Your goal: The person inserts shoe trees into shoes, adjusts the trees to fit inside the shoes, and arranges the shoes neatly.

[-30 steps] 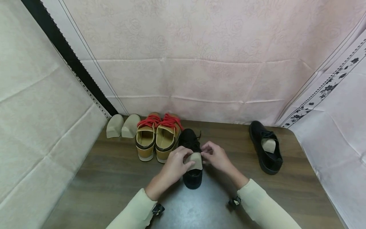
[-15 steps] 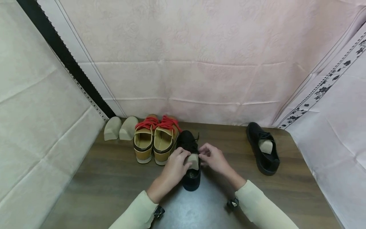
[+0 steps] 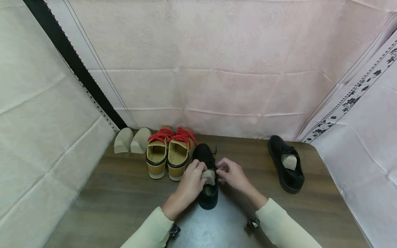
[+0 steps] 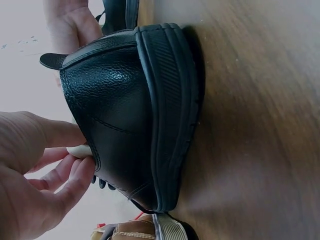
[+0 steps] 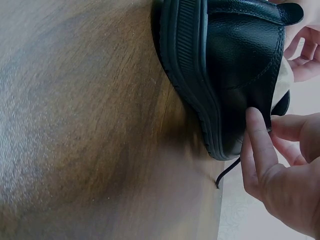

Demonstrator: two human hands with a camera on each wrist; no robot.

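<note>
A black leather lace-up shoe [image 3: 208, 199] stands on the wooden surface between my hands, toe facing away. A cream toe-shaped shoe insert [image 3: 209, 177] sits inside its opening, sunk under the tongue. My left hand [image 3: 193, 179] pinches the insert at the left edge of the opening; a bit of cream shows between thumb and fingers in the left wrist view. From the other side, my right hand [image 3: 232, 175] pinches the shoe's collar, with one fingertip [image 5: 254, 114] flat on the outer leather and the thumb at the rim.
Tan shoes with red laces [image 3: 157, 151] stand close left of the black shoe. Beyond them, two loose cream inserts [image 3: 123, 140] lie by the pink cloth wall [image 3: 217, 89]. The other black shoe [image 3: 288, 179], with an insert inside, stands at the right.
The cream insert has slid forward into the black shoe, so more of the insole shows behind it. Both hands stay at the opening; the view has shifted slightly.
</note>
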